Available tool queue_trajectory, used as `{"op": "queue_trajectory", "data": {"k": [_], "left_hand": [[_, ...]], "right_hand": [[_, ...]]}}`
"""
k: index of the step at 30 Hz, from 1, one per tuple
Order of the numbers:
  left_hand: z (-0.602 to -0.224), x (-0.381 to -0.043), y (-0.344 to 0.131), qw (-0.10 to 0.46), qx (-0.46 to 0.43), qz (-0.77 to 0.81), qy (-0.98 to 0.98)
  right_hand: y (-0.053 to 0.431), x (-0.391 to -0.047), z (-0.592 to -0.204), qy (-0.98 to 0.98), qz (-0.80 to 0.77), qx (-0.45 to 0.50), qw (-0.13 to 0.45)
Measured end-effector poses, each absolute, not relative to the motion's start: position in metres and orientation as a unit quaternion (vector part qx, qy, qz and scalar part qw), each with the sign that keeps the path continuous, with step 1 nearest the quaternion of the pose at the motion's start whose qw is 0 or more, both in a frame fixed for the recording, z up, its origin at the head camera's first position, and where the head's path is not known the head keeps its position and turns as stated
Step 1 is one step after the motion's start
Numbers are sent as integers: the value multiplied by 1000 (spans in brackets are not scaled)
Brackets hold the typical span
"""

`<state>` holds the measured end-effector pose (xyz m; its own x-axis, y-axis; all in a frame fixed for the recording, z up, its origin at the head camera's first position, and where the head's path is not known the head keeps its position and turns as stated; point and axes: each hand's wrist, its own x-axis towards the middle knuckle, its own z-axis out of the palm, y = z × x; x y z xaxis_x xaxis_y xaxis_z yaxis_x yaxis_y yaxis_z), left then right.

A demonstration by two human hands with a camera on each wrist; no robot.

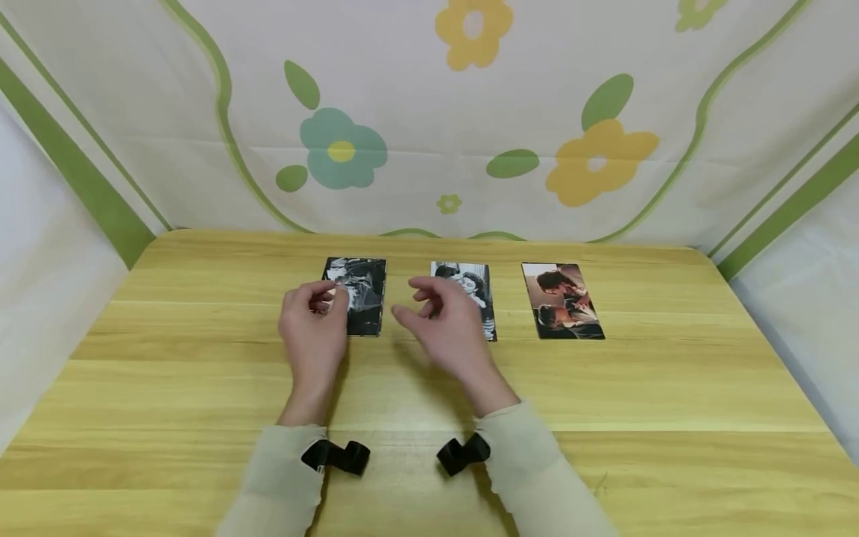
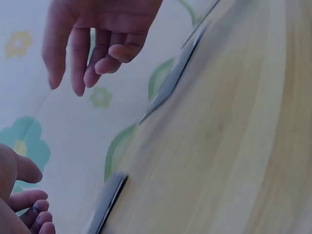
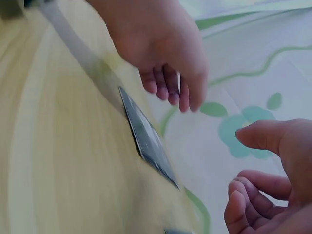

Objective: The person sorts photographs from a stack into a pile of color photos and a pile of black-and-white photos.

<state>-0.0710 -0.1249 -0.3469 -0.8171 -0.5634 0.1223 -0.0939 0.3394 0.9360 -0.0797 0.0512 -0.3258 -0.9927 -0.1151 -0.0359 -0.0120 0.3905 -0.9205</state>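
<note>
Three stacks or cards of photo prints lie in a row on the table. My left hand [image 1: 312, 321] hovers over the left edge of a dark black-and-white photo card [image 1: 365, 298], its fingers loosely bent. Over the left part of the middle black-and-white photo card [image 1: 478, 287] is my right hand [image 1: 448, 327], partly hiding it; thumb and fingers stand apart. A colour photo card [image 1: 567, 298] lies at the right, away from both hands. In the left wrist view, a gap shows between the left thumb [image 2: 28, 170] and fingers. Nothing shows within either hand.
The wooden table [image 1: 644, 395] reaches back to a white curtain [image 1: 429, 104] printed with flowers. Both wrists carry black straps with small cameras, such as the left wrist camera [image 1: 356, 456]. Curtain sides stand along the left and right table edges.
</note>
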Motion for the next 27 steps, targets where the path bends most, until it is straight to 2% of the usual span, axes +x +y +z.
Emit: {"op": "queue_trajectory", "data": {"k": [4,8,14,27], "left_hand": [[-345,-69,-106,208,166,-565,-781],[-345,-66,-90,171,118,-586,-783],[-347,-64,-79,119,102,-583,-797],[-356,-61,-69,96,76,-554,-824]], "right_hand": [[82,-79,-326,827,-560,-23,40],[111,-78,-333,825,-565,0,24],[145,-74,-338,819,-572,45,2],[149,-79,-352,826,-562,51,-20]]}}
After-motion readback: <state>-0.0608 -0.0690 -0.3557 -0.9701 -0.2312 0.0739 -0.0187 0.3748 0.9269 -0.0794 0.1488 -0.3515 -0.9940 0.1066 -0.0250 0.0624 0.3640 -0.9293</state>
